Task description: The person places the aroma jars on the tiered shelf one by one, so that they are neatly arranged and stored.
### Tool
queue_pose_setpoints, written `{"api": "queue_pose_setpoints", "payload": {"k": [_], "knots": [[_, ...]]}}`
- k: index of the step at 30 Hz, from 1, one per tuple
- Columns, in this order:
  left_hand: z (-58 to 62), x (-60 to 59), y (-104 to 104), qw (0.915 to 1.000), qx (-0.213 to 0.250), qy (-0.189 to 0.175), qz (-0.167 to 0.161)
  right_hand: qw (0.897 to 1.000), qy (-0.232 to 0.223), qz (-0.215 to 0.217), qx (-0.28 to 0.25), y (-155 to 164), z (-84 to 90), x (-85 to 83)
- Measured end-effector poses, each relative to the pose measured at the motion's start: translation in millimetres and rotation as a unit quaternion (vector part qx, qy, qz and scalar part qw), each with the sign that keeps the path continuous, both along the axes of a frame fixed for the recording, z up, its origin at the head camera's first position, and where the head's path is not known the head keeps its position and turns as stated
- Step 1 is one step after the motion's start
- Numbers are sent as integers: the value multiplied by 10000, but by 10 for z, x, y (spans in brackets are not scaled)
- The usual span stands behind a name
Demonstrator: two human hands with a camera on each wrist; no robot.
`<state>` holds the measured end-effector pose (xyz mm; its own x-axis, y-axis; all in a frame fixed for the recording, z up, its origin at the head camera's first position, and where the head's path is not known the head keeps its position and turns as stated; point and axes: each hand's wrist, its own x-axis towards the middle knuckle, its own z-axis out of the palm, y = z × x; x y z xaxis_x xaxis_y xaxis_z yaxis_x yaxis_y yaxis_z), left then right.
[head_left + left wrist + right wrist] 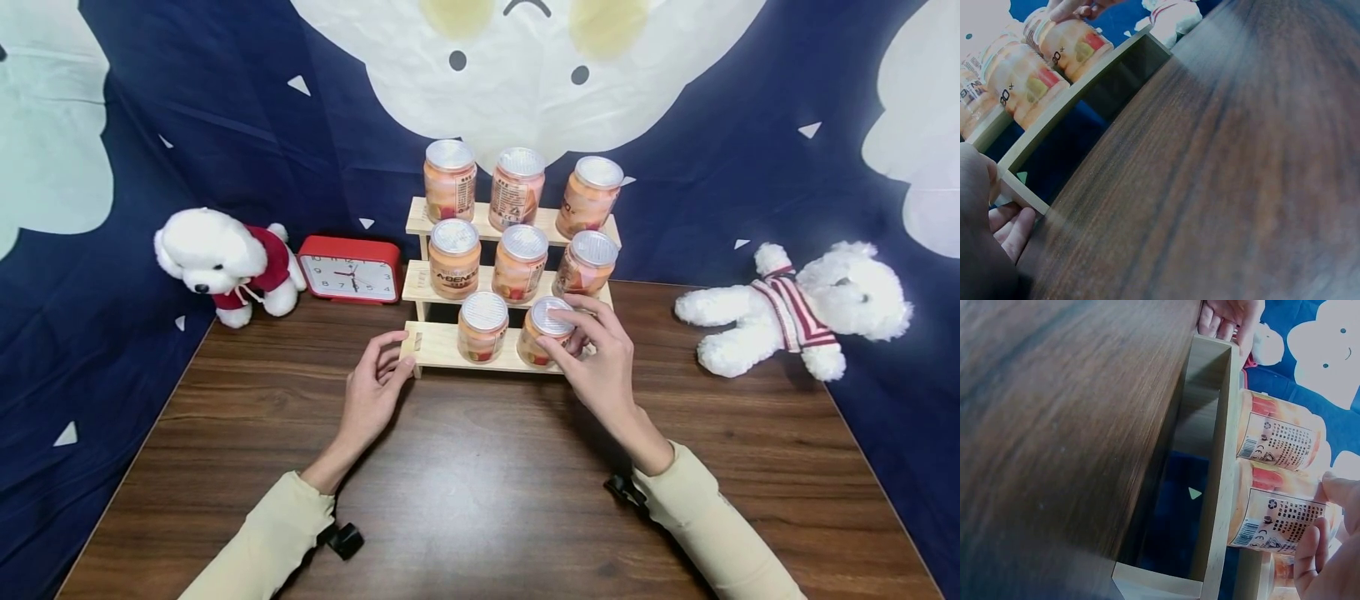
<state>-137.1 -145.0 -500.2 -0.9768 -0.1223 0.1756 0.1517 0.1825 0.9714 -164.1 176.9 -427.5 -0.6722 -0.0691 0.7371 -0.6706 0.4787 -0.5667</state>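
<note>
A three-step wooden rack (pixel 438 350) carries several peach-coloured jars with silvery ridged lids. With thumb and fingers at the left end of its lowest step, my left hand (pixel 371 394) grips the rack; the fingers curl by its end board (pixel 1025 190) in the left wrist view. My right hand (pixel 606 371) holds a jar (pixel 534 343) on that same step, thumb at the near side and fingers over the lid's edge. The held jar's label (pixel 1282 515) faces the right wrist camera. Left of it stands another jar (pixel 482 329), upright.
Three jars stand on the middle step and three on the top step. A red alarm clock (pixel 351 268) and a white plush dog (pixel 225 262) are to the left. Another white plush toy (pixel 795 308) lies at the right. Behind hangs a blue cloth (pixel 262 150).
</note>
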Motion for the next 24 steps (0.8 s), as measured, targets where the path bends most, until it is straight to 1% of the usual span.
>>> {"api": "queue_pose_setpoints", "payload": {"k": [5,10,14,17,20,24], "knots": [[-7,-4,4,10000,36,-5,-25,10000,-55,-5,27,15,-7,15],[-12,-5,6,10000,54,-26,-30,9999,-68,131,-7,49,-16,46],[-9,6,1,10000,14,-74,-3,9995,5,252,-181,93,-24,82],[-2,11,-3,9999,-16,-102,4,9988,144,275,-381,146,-17,112],[7,11,-4,9999,-41,-110,-3,9980,313,173,-521,215,-18,141],[5,5,-3,9999,-42,-99,-9,9974,409,-124,-582,322,-36,180]]}}
